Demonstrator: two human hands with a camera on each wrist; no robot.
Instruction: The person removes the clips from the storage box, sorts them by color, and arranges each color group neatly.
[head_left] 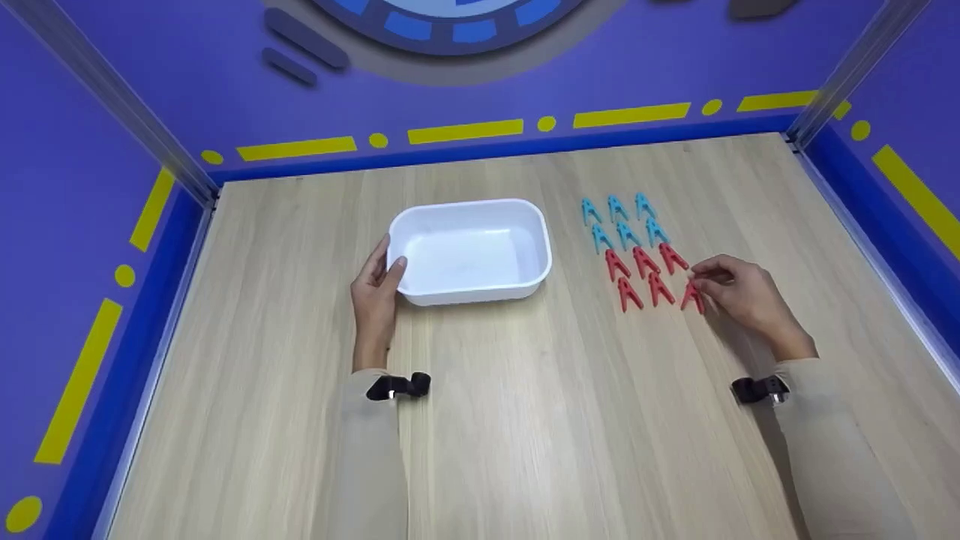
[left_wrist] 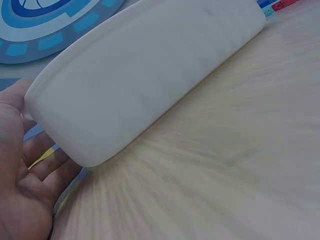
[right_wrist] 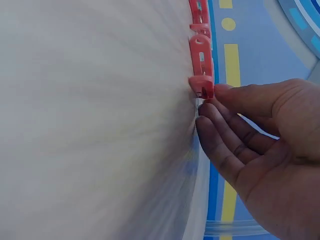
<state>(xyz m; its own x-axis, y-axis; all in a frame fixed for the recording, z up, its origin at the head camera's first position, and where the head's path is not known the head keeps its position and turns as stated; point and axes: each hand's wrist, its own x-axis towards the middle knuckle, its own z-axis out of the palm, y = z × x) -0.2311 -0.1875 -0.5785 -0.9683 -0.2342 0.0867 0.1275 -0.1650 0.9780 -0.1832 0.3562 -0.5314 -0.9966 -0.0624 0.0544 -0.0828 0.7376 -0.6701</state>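
A white plastic basin sits on the table, its inside bare. My left hand grips its left end, thumb over the rim and fingers along the outer wall; the left wrist view shows the basin's side close up. To the right, red clothespins lie in two rows, with two rows of blue clothespins behind them. At the front right corner of the group, my right hand pinches a red clothespin between thumb and fingers. In the right wrist view the fingertips meet that clothespin's end.
The pale wooden table is bounded by a purple back wall and side walls with yellow markings. Metal strips run along the table's left and right edges. A black camera is strapped on each wrist.
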